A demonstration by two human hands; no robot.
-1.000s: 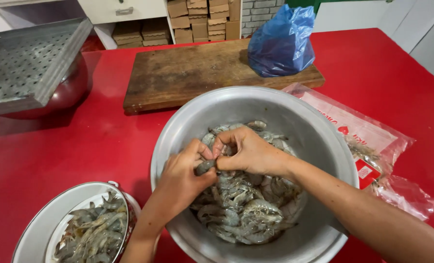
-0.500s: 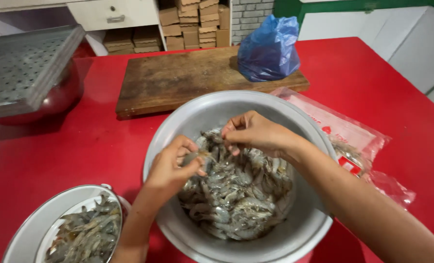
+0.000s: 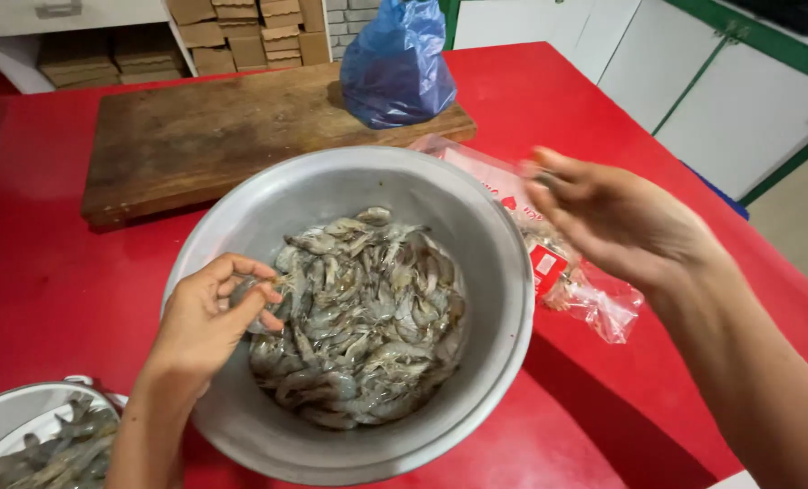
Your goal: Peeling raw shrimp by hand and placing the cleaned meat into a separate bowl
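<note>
L hand (image 3: 206,317): forearm enters from bottom edge, wrist bent inward over the near-left rim of the metal bowl (image 3: 485,244). Fingers curled, thumb and fingertips pinched on one grey shrimp (image 3: 250,294), held at the left edge of the shrimp pile (image 3: 368,317), approx. level with it. Grip closed on that single shrimp; nothing else in the hand.

R hand (image 3: 617,217): forearm enters from bottom-right corner, extended up and left. Hand is outside the bowl, above its right rim and over the clear plastic bag (image 3: 594,299) w/ red print. Palm faces left/down, fingers loosely extended and close together, thumb side blurred. Something small and dark shows at the fingertips, but blur prevents confirming what it is or whether it is gripped: cannot tell.

Surroundings: bowl sits on red table (image 3: 51,290), centre of view. Wooden cutting board (image 3: 223,136) behind the bowl, blue plastic bag (image 3: 395,68) on the board's right end. Second metal dish (image 3: 14,417) w/ shrimp at bottom-left corner, partly out of view.
</note>
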